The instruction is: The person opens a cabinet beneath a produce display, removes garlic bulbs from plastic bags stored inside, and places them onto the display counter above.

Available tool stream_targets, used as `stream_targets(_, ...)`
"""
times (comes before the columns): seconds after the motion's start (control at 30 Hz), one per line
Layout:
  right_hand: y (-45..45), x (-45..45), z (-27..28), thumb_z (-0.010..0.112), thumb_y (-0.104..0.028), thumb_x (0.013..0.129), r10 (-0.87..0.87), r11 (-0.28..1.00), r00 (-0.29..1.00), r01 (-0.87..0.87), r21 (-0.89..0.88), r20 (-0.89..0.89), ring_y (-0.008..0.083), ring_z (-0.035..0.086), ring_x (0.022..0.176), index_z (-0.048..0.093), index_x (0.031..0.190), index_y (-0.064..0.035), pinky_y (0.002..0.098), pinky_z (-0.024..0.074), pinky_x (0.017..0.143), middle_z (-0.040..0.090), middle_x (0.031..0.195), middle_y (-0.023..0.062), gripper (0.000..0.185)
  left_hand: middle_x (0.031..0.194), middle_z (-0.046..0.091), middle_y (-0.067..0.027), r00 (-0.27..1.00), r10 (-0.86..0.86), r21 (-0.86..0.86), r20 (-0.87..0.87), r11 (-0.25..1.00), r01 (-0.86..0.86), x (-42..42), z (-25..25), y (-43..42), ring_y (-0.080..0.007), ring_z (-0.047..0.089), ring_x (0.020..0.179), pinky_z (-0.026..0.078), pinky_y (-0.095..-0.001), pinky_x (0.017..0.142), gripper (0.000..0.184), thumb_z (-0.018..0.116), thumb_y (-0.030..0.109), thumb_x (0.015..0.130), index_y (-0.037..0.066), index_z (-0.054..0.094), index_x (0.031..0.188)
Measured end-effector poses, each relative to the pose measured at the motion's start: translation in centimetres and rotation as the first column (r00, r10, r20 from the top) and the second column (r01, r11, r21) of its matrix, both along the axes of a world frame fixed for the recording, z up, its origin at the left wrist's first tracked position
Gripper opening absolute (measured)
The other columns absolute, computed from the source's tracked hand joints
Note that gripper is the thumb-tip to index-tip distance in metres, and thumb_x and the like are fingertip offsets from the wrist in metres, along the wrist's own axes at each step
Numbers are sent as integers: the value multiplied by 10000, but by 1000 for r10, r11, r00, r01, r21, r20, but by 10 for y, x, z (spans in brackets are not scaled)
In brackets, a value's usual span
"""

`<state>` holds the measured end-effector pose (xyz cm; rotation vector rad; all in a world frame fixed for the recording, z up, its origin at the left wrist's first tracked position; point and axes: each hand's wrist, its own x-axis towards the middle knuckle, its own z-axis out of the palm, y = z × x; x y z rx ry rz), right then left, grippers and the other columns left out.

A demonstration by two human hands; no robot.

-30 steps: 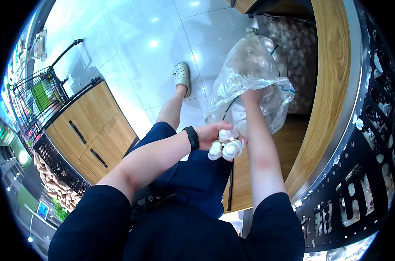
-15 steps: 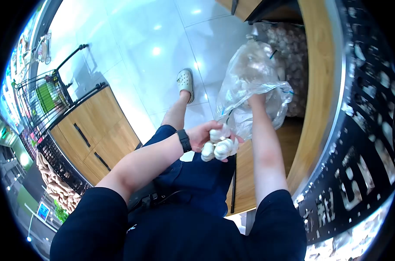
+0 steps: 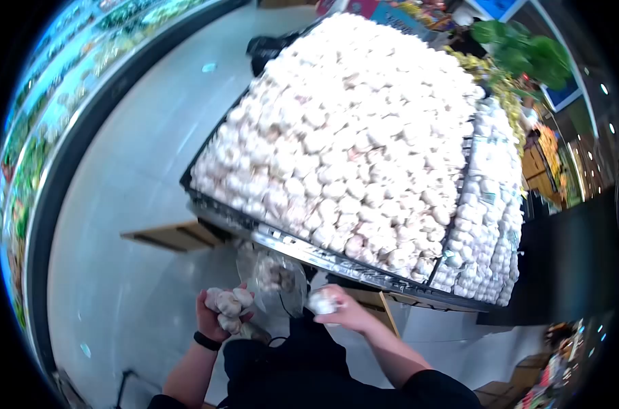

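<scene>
Several white garlic bulbs rest in my left hand, with its fingers curled around them. My right hand grips a garlic bulb, blurred by motion, so I cannot tell whether it is one bulb or more. Between the two hands, lower down, a clear plastic bag with garlic inside stands under the display's front edge. Neither hand touches the bag. Beyond my hands, a large heap of loose garlic fills a black-edged display bin.
Netted garlic lies in the bin's right section. An open wooden cabinet door juts out at left, and another door is near my right hand. A refrigerated shelf curves along the left. A green plant stands at back right.
My right hand has come out of the plastic bag and now holds garlic. My view has lifted from the floor and cabinet to the heaped display. My left hand still holds its bulbs.
</scene>
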<state>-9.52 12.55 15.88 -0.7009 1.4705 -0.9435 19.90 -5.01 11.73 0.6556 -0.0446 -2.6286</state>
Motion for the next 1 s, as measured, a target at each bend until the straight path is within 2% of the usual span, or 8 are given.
stream_targets(0.23,-55,-201,173,848,-352,654,-467,878,572,392,-275,-674,291,532,1172,440,1360,20,352,486,916,525,1251,178,897,1241,505,-149,993,104,45,-51,994,-102,-61,99,-9,-321,495,1171,372,-508,1035,751,332,671,881,19,458,1233)
stream_targets(0.37,-134,-429,154,833,-300,693,-680,733,487,464,-497,-548,303,589,1089,341,1449,-16,361,519,837,592,1213,189,946,1173,484,-101,949,43,-300,-312,943,-142,-107,108,-5,-229,488,995,367,-447,1046,621,321,631,907,90,443,1185)
stream_targets(0.47,-157,-431,242,809,-307,728,-810,556,564,651,-516,-161,331,518,1210,283,1492,-123,405,458,968,519,1322,195,946,1352,478,-149,954,288,131,-84,952,-276,-142,136,2,-379,457,1258,407,-509,984,815,390,709,831,75,419,1342)
stream_targets(0.57,-177,-456,216,740,-306,799,-797,573,104,441,-691,-595,379,339,1356,301,1477,-109,457,373,1072,241,1513,228,832,1235,537,-128,954,298,-44,-9,953,-298,-180,166,4,-316,504,1187,386,-480,1043,674,421,627,874,77,479,1260)
stream_targets(0.6,-169,-414,226,711,-312,829,-766,634,173,360,-685,-618,368,348,1358,325,1466,-119,452,362,1082,263,1503,233,770,1268,536,-150,957,290,-74,-3,954,-290,-188,163,-1,-338,523,1172,406,-479,1027,676,425,628,871,80,476,1262)
stream_targets(0.73,-132,-242,186,585,-326,952,-329,852,938,343,-396,105,329,374,1345,317,1472,-164,433,465,1012,258,1534,146,607,1282,541,-148,973,229,-190,-6,956,-226,-255,206,-26,-304,530,1175,430,-524,978,729,387,645,884,54,471,1303)
stream_targets(0.83,-112,-175,160,517,-311,993,-223,901,723,408,-144,654,315,319,1379,194,1520,-186,410,504,941,216,1553,122,630,1199,577,-119,984,169,-232,48,960,-154,-312,217,-38,-302,591,1051,503,-516,861,660,382,629,909,80,489,1260)
stream_targets(1.0,-116,-182,152,513,-297,993,-357,682,679,659,-317,642,249,486,1227,202,1507,-142,340,538,812,371,1454,128,620,1257,546,-112,988,-42,-478,151,871,110,-422,195,-35,-258,540,1156,469,-445,951,579,412,499,965,31,462,1302)
